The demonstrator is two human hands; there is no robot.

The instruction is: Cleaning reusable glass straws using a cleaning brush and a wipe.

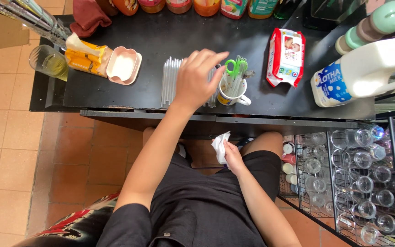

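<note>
Left hand [197, 80] hovers loose-fingered over clear straws [170, 80] near the counter [161, 36] edge; right hand [232, 158] clutches white tissue [219, 146]; red-white wipes pack [285, 57] lies rightward.

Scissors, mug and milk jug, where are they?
Scissors [235, 67], head view, on the green handle loops.
Mug [230, 98], head view, on its white side wall.
Milk jug [366, 71], head view, on its white body.

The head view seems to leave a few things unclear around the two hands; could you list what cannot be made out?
- Clear straws: partly hidden by the left hand.
- Mug contents: too tangled beneath the green scissors.
- White tissue: partly covered by the right hand.
- Bottles: cut off by the top edge.
</note>
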